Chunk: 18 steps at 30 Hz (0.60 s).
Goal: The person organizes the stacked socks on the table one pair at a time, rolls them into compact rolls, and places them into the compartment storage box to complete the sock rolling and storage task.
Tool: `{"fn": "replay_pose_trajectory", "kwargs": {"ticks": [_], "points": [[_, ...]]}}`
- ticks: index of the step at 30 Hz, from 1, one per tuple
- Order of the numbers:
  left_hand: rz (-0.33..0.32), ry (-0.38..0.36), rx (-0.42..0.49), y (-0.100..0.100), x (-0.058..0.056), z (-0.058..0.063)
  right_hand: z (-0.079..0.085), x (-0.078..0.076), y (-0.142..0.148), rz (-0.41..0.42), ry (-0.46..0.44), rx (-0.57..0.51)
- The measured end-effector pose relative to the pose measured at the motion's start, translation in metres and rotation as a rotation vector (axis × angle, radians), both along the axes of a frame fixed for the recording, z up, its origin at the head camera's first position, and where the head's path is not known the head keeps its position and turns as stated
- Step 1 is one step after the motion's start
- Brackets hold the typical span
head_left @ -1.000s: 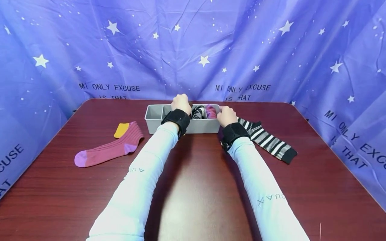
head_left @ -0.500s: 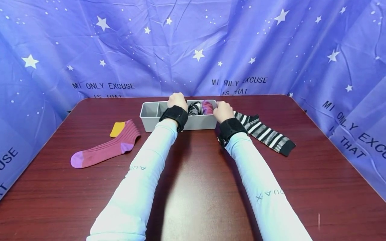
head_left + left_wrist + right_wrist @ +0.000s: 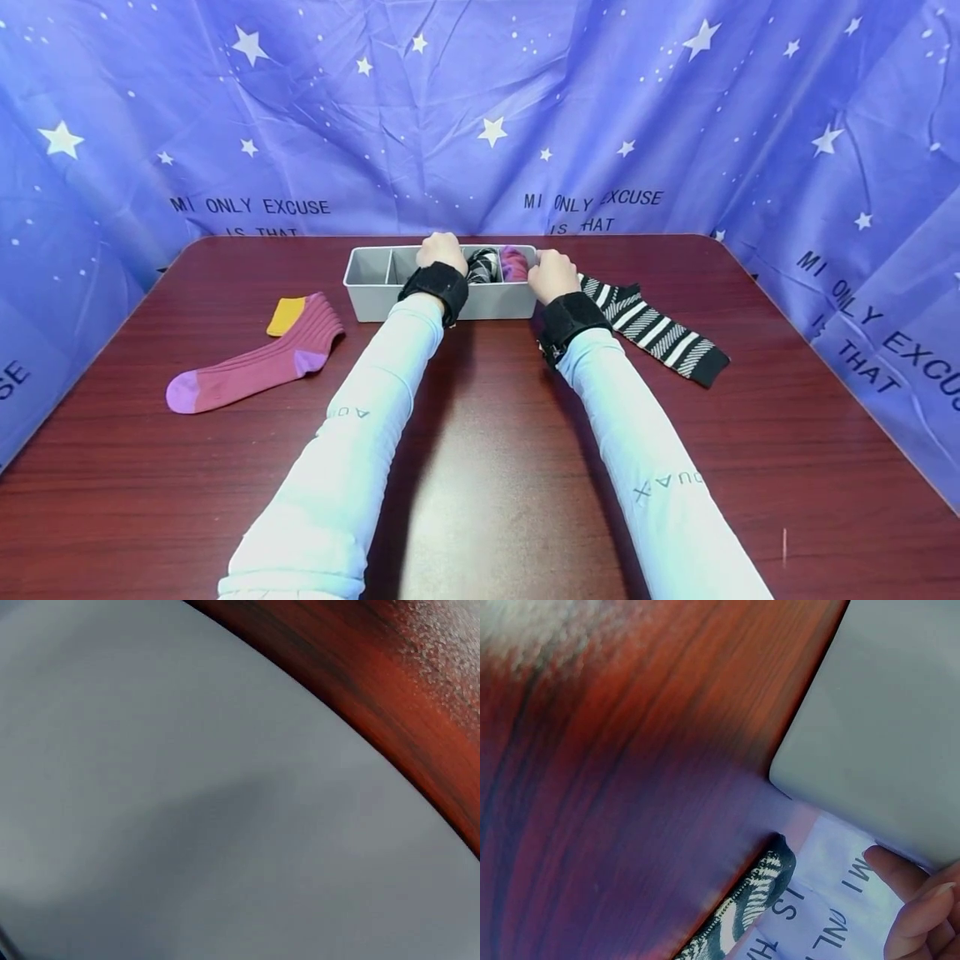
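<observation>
A grey divided box (image 3: 405, 304) stands toward the back of the table. My left hand (image 3: 442, 252) reaches down over a middle compartment, its fingers hidden by the back of the hand. Its wrist view is filled by the box's grey front wall (image 3: 225, 750). To its right, a black-and-white patterned sock (image 3: 482, 267) and a pink-purple sock (image 3: 514, 263) lie bundled in separate compartments. My right hand (image 3: 553, 277) grips the box's right end; in the right wrist view its curled fingers (image 3: 919, 919) lie against the end wall.
A pink sock (image 3: 258, 375) with yellow cuff and purple toe lies flat on the left of the dark red table (image 3: 510, 467). A black-and-white striped sock (image 3: 660, 333) lies right of the box. A starry blue curtain (image 3: 427, 125) hangs behind.
The head view has shifted slightly, moving the whole scene a little left and up. Both hands stay in the same places on the box, and the loose socks have not moved on the table.
</observation>
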State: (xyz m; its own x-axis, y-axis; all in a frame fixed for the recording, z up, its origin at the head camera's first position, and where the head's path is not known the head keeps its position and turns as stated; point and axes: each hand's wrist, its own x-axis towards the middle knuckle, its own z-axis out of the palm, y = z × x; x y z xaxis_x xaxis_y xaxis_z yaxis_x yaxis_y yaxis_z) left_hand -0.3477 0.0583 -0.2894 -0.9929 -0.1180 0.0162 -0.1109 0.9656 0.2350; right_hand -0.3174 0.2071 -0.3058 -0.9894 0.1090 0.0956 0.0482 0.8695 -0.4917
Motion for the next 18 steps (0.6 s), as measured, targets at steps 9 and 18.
{"fn": "replay_pose_trajectory", "kwargs": {"ticks": [9, 18], "points": [[-0.003, -0.025, 0.001, 0.0029, -0.0038, -0.0037, 0.0029, 0.0022, -0.0004, -0.007, -0.003, 0.007], [-0.017, -0.007, 0.011, 0.0020, 0.0033, -0.0036, 0.0006, 0.0012, 0.0004, -0.002, -0.011, -0.014]]}}
